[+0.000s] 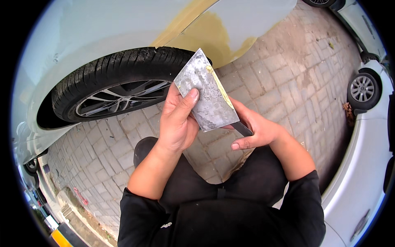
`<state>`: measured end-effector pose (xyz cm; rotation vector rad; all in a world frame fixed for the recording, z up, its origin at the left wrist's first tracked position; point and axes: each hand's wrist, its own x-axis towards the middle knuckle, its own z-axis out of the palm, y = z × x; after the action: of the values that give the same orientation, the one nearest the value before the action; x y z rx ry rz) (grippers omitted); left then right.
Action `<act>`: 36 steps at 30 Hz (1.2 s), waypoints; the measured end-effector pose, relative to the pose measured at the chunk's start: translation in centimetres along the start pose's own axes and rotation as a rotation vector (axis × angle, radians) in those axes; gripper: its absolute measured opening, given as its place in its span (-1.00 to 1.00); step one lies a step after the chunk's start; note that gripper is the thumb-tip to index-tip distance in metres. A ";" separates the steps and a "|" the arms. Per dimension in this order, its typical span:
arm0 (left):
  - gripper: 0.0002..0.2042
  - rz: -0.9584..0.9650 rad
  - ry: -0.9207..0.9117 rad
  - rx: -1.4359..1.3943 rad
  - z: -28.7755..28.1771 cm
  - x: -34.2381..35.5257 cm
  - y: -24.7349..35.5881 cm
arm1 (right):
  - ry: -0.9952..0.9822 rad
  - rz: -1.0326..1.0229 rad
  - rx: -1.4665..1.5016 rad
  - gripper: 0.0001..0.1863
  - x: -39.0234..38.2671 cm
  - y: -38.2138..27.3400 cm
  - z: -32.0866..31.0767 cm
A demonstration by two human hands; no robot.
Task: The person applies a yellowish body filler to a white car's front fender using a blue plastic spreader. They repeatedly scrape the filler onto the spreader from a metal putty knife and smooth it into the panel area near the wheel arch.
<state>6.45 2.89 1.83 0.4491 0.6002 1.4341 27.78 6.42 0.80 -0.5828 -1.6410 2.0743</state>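
My left hand (177, 120) grips a grey, smeared putty board (210, 101), thumb on its face and fingers behind it. The board is tilted, its far corner near the tyre. Yellow putty (219, 84) runs along its right edge. My right hand (260, 125) is closed around a dark, flat tool that looks like a scraper (242, 129), at the board's near right corner. The board hides the tool's far part and some fingers of both hands. Ahead, a pale car panel (111, 29) carries a smooth yellow putty patch (207, 35).
The car's black tyre (119, 68) and spoked rim (127, 98) stand just ahead on the left. Grey paving bricks (107, 152) lie beneath me. A white car (354, 164) is parked close on the right, another pale car (362, 24) beyond it. My knees are bent below my hands.
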 end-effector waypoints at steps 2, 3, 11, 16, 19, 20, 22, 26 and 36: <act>-0.67 0.010 0.049 -0.009 0.3 -0.2 -1.1 | 0.042 -0.032 0.364 0.04 -0.5 0.9 1.6; -0.72 -0.013 0.057 0.040 0.7 -0.7 -1.5 | 0.075 -0.034 0.415 0.01 -0.1 0.8 1.8; -0.63 -0.448 -0.065 0.784 0.6 -0.7 0.2 | 0.092 0.044 0.429 -0.41 -0.5 1.6 0.3; -0.48 -0.484 -0.180 1.042 0.0 -0.4 0.9 | 0.447 -0.004 0.556 -0.48 -0.6 0.3 0.8; -0.48 -0.486 -0.168 0.948 0.1 -0.5 0.2 | 0.411 -0.133 0.538 -0.48 -0.5 0.0 1.0; -0.49 -0.484 -0.157 0.872 0.2 -0.6 -0.2 | 0.398 -0.128 0.518 -0.48 -0.6 0.0 1.0; -0.57 -0.335 -0.143 0.615 0.2 -0.9 -1.0 | 0.376 -0.116 0.480 -0.47 -1.1 0.2 0.8; -0.80 0.170 -0.076 0.435 -0.2 -1.5 0.4 | 0.478 -0.163 0.357 -0.36 -1.8 -0.4 0.1; -0.82 0.318 0.034 0.672 0.0 -0.4 1.2 | 0.323 -0.029 0.221 -0.15 -1.5 -3.1 0.7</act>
<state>5.52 2.59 2.62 1.0879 1.0788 1.5168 28.86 5.63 4.11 -0.7654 -1.2151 1.9829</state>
